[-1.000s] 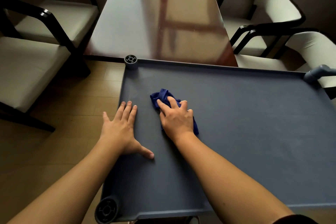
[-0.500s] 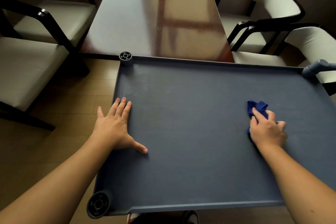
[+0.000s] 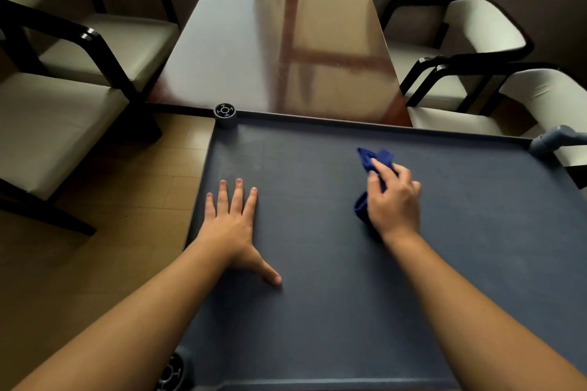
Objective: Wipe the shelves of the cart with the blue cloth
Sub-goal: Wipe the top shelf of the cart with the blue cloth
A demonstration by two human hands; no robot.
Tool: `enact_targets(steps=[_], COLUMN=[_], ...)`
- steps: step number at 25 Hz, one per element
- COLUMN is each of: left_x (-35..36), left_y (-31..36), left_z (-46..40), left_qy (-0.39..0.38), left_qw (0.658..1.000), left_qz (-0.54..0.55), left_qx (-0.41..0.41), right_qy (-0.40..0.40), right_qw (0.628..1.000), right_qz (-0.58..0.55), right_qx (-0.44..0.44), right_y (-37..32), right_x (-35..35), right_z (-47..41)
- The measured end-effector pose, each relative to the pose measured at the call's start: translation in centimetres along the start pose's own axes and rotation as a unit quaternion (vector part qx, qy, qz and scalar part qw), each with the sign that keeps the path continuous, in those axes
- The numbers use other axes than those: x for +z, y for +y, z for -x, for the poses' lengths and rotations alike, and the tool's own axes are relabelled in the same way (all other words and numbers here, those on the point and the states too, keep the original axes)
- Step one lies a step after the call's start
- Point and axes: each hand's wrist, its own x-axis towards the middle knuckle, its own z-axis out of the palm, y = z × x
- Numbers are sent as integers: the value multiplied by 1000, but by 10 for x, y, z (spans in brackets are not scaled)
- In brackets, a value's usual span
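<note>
The cart's grey top shelf (image 3: pixel 317 311) fills the lower middle of the head view, with a low raised rim around it. My right hand (image 3: pixel 392 200) presses a crumpled blue cloth (image 3: pixel 370 159) against the shelf, right of its middle; part of the cloth sticks out beyond my fingertips and part shows under my palm. Flat on the shelf near its left edge lies my left hand (image 3: pixel 233 225), fingers spread, holding nothing. The cart's lower shelves are hidden beneath the top one.
A glossy brown table (image 3: pixel 273 41) butts against the cart's far edge. White-cushioned chairs with black frames stand at the left (image 3: pixel 47 124) and right (image 3: pixel 476 35). The cart's grey handle (image 3: pixel 556 136) juts out at the far right corner. Wooden floor lies to the left.
My right hand swept the cloth from the left part of the shelf to the far right, then came back toward the middle and farther from me. My left hand stayed planted.
</note>
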Motion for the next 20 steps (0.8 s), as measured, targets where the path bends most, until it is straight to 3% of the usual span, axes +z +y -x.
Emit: enact_targets(steps=[4, 9, 11, 15, 20], left_x=[6, 11, 11, 10, 8], left_y=[-4, -7, -8, -7, -8], left_z=[1, -2, -6, -7, -7], left_qy=[3, 4, 10, 25, 25], left_qw=[1000, 1000, 1000, 999, 999], left_qz=[19, 22, 26, 31, 45], left_qx=[4, 8, 2, -3, -8], right_qy=[-58, -194, -204, -198, -177], right_qw=[994, 949, 932, 930, 945], right_qz=[-16, 145, 196, 190, 205], right_qx=[-92, -202, -226, -245, -185], right_y=[-89, -150, -145, -123, -66], right_x=[48, 116, 132, 132, 107], right_z=[0, 17, 17, -11, -49])
